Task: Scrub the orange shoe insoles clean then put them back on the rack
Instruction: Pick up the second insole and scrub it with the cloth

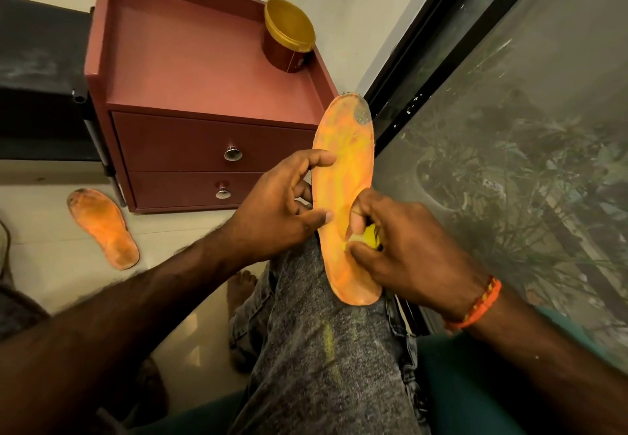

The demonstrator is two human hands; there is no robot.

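We reach in with both forearms from below, and our two hands meet over our raised knee. Our left hand (285, 203) has its thumb and forefinger spread wide and its other fingers loosely bent, steadying what it touches. Our right hand (404, 240) is curled tight, its fingertips (356, 222) pinching something small and yellow. An orange band circles the right wrist.
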